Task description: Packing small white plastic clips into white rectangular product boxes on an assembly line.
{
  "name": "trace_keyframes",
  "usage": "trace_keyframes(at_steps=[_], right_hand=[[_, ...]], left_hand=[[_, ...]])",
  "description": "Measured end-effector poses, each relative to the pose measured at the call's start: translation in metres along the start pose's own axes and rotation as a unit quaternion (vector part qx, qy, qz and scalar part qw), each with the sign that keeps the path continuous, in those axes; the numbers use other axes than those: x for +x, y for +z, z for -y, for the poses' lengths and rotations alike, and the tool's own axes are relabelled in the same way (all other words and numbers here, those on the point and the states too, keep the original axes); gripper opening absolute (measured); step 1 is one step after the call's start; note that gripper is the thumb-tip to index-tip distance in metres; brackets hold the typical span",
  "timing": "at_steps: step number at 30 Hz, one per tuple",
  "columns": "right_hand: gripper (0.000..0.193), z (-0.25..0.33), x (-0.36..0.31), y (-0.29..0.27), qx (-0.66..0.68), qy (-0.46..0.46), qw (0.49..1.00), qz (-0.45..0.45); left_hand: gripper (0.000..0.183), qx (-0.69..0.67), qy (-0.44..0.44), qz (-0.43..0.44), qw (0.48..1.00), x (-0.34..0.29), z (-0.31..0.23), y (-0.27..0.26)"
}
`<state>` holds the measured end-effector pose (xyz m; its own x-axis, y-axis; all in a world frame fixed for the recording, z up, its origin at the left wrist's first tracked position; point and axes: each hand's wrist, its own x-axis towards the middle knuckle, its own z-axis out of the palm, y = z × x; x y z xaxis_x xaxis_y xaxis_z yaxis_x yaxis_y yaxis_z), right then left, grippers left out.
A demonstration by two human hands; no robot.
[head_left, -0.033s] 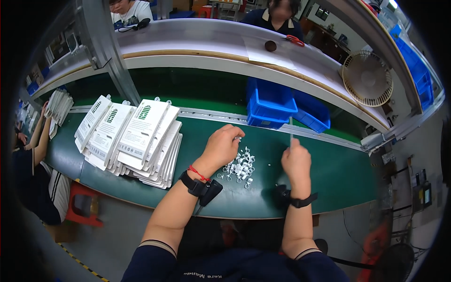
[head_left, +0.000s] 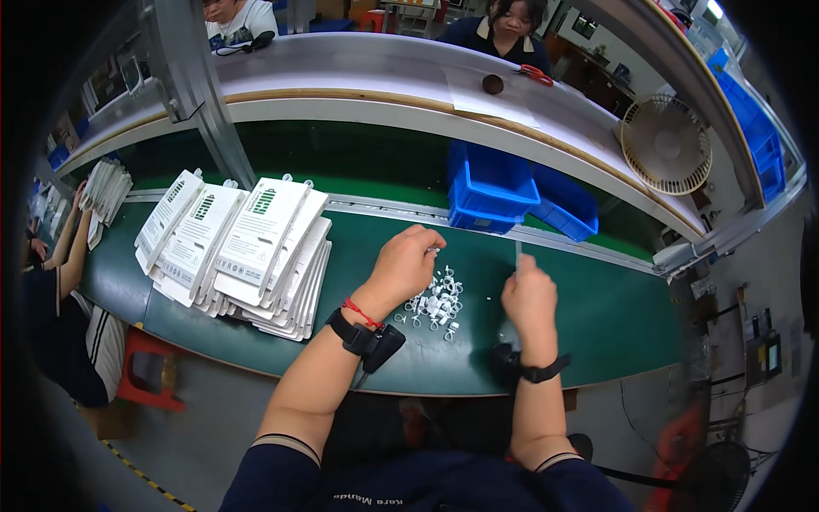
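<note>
My left hand (head_left: 408, 263) is closed, pinching a small white piece (head_left: 433, 250) between thumb and fingertips. It hovers at the upper left of a heap of small white looped clips (head_left: 437, 303) on the green tabletop. To the right of that heap, my right hand (head_left: 531, 300) is wrapped round a thin, pale, stick-like tool (head_left: 519, 248) that points up and away from me. Its lower part is hidden in the fist, so I cannot tell its kind. One tiny white bit (head_left: 489, 299) lies between the heap and my right hand.
Stacked white flat packages (head_left: 266, 226) with hang loops stand at left on the green table (head_left: 597, 341). Blue bins (head_left: 490, 183) sit at the back. Above runs a white shelf (head_left: 367, 72) with red scissors (head_left: 536, 74) and a fan (head_left: 666, 143). Other people sit beyond and at left.
My right hand and the stick-like tool have shifted a little to the left, the tool's tip a bit lower. My left hand stays almost in place.
</note>
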<state>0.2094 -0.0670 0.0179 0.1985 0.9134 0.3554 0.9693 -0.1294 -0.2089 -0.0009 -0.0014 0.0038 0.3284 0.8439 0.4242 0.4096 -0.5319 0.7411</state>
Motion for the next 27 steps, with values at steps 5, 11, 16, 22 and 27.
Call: trace_keyframes(at_steps=[5,11,16,22,27], right_hand=[[0.021,0.037,-0.037,0.003,0.151,-0.048,0.987,-0.014],[0.015,0.012,-0.051,-0.023,0.107,0.037,0.992,-0.054],[0.025,0.007,-0.072,-0.028,-0.031,0.071,0.997,-0.001],[0.028,0.045,-0.063,-0.010,0.120,-0.012,0.993,0.003],[0.020,0.053,-0.026,-0.020,0.182,-0.116,0.976,-0.004]], left_hand=[[0.014,-0.010,0.014,-0.014,1.000,-0.001,-0.001,0.002],[0.014,-0.022,0.008,-0.022,1.000,-0.004,0.003,0.005],[0.013,-0.001,0.017,-0.055,0.998,-0.002,0.012,0.002],[0.012,-0.014,-0.007,-0.080,0.997,0.003,0.022,0.004],[0.012,-0.017,-0.025,-0.134,0.991,0.002,0.027,-0.008]])
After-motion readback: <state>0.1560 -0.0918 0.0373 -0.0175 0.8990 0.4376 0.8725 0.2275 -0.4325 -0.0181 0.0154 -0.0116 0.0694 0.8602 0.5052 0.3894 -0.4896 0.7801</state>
